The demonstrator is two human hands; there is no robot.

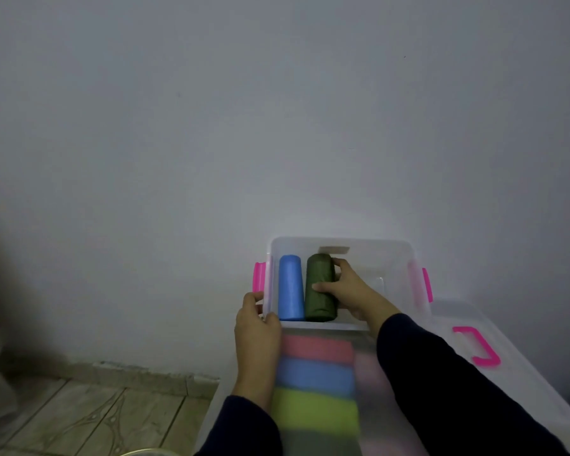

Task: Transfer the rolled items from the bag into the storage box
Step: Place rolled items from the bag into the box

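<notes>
Right hand (343,289) grips a green roll (320,287), seating it beside a blue roll (291,287) (touching). Left hand (256,319) clasps the storage box (343,242) rim. Next, likely release and fetch another.

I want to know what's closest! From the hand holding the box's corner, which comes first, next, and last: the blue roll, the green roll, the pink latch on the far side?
From the left hand, in the head view:
1. Blue roll, just inside the box wall beside that hand.
2. Green roll, next over, gripped by the right hand.
3. Pink latch, on the box's opposite side.

A plain grey wall (211,126) rises behind a patterned wooden floor (79,419).
</notes>
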